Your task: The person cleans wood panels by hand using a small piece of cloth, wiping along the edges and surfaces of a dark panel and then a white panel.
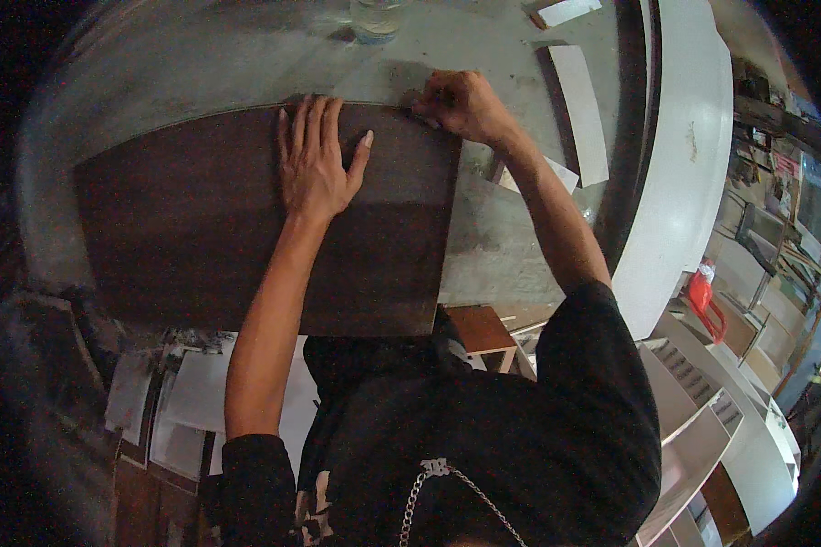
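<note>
Left hand flat on panel; right hand curled at its corner, grip I can't tell. Likely edge work; next move needs panel steady.

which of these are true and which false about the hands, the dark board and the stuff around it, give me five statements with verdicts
1. The left hand rests on the dark board. True.
2. The right hand is at the board's far edge, near its right corner. True.
3. The right hand's fingers are all spread out straight. False: they are curled in.
4. A clear container stands beyond the board's far edge. True.
5. The only white pieces in view lie left of the left hand. False: a long white strip, for one, lies to the right of the board.
</note>
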